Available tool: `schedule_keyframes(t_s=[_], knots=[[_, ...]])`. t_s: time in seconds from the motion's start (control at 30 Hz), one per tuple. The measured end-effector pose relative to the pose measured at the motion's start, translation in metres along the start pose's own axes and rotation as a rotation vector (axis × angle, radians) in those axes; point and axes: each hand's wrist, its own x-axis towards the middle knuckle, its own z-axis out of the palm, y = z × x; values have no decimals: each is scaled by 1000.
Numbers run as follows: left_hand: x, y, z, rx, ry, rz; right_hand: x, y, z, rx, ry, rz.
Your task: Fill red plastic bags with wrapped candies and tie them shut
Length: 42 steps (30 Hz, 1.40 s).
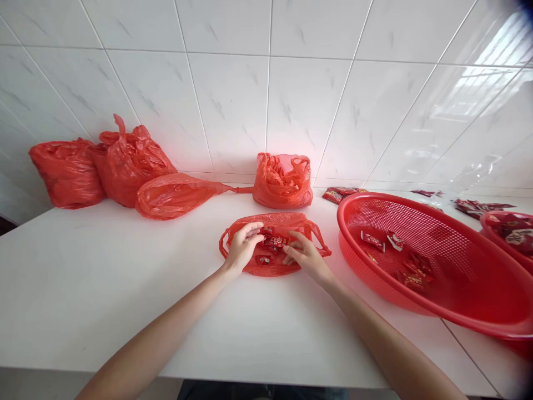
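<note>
A red plastic bag (270, 271) lies with its mouth spread wide on the white counter. Several small red snack packets (275, 241) are inside it. My left hand (244, 247) reaches over the bag's left side, its curved fingers and thumb apart beside the packets. From the right, my right hand (307, 255) reaches in with fingers spread, the tips close to the packets' right end. Whether any fingertip presses on a packet is hard to make out. Neither hand visibly grips anything.
A large red basket (416, 305) with some packets stands at right, a smaller red basket (510, 222) beyond it. More packets (339, 193) lie behind. A filled red bag (283, 189) stands by the wall; several others, including a loose red bag (179, 194), are at left.
</note>
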Motion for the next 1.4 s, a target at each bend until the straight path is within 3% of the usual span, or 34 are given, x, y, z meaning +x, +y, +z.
schedule_keyframes(t_s=[0.17,0.3,0.4,0.47,0.67,0.77,1.17,1.4], knots=[[-1,0,-5,298,-90,192,1,3,-3,-347,131,-211],[-5,4,-9,651,-318,286,-1,2,-3,-463,101,-277],[-7,5,-12,775,-403,284,-2,3,-4,-540,67,-282],[-6,3,-13,812,-378,277,-2,5,-5,-580,52,-275],[5,-5,-18,814,-125,372,-1,7,-6,-614,28,-257],[10,-8,-22,795,-76,413,-1,8,-6,-625,26,-246],[13,-15,-25,828,-98,400,-3,3,-4,-682,38,-263],[14,-20,-25,721,-199,437,-5,0,-3,-703,26,-251]])
